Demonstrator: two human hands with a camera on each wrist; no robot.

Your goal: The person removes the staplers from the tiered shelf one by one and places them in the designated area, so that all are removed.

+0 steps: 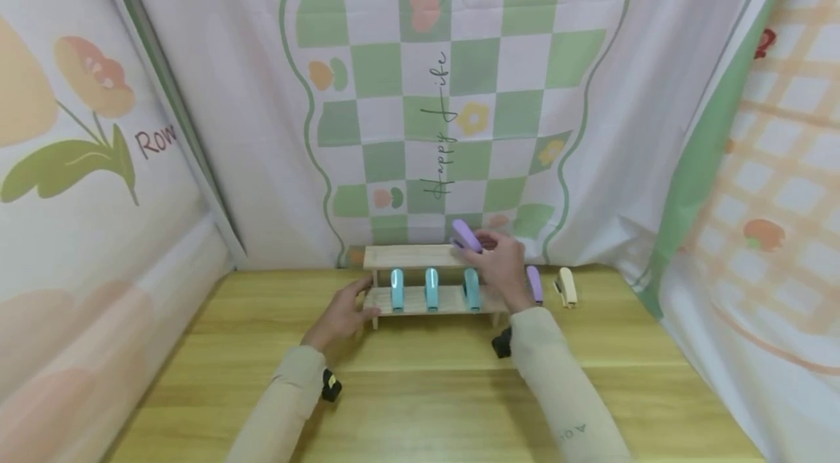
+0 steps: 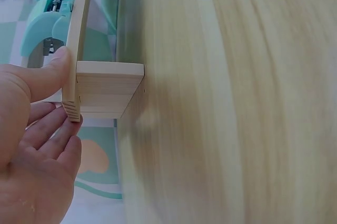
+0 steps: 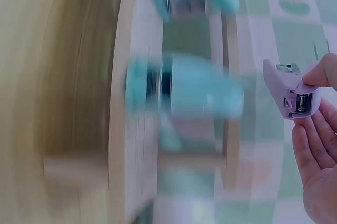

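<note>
My right hand (image 1: 502, 266) holds a purple stapler (image 1: 466, 235) just above the right part of the upper board of a two-tier wooden shelf (image 1: 407, 257). In the right wrist view, thumb and fingers pinch that purple stapler (image 3: 295, 95) by its rear end. Three turquoise staplers, a left one (image 1: 397, 289), a middle one (image 1: 431, 289) and a right one (image 1: 471, 289), stand in a row on the lower board. At the shelf's left end is my left hand (image 1: 341, 313); the left wrist view shows its thumb and fingers pinching the board's end (image 2: 73, 90).
On the wooden table (image 1: 426, 405), right of the shelf, stand another purple stapler (image 1: 534, 284), partly behind the right hand, and a cream stapler (image 1: 566, 287). A checked curtain (image 1: 433, 84) hangs close behind the shelf, with more printed cloth (image 1: 98, 266) along the left side.
</note>
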